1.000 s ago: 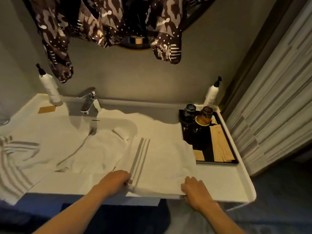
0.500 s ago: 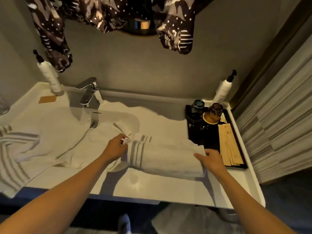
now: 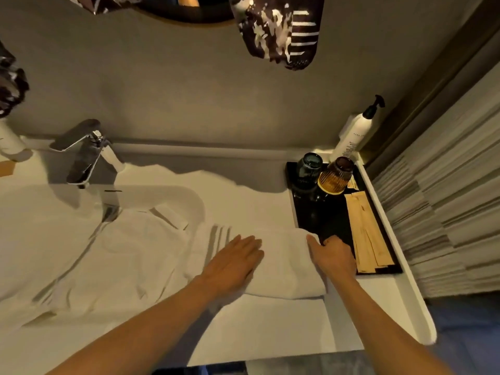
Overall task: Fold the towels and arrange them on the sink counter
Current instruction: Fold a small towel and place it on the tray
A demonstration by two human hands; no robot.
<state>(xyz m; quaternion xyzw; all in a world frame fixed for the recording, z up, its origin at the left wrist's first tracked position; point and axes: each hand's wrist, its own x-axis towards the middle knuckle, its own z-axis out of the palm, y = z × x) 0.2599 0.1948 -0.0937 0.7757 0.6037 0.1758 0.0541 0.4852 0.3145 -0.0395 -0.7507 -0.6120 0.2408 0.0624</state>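
Observation:
A white towel with grey stripes (image 3: 286, 269) lies folded over on the white sink counter (image 3: 378, 309), right of the basin. My left hand (image 3: 232, 263) lies flat on the towel's left part, fingers straight, pressing it down. My right hand (image 3: 332, 255) is at the towel's right edge beside the black tray, fingers bent over the fold; whether it pinches the cloth is unclear. A second white towel (image 3: 113, 261) lies crumpled across the basin to the left.
A black tray (image 3: 335, 228) holds two upturned glasses (image 3: 334, 174) and paper sachets (image 3: 365, 234) at the right. A pump bottle (image 3: 354, 131) stands in the back right corner. The chrome faucet (image 3: 84, 155) is at back left. Patterned fabric (image 3: 278, 31) hangs overhead.
Both hands carried the towel's near edge away from me and laid it over the far part, making a fold. My left hand then let go and flattened on top. The view moved closer.

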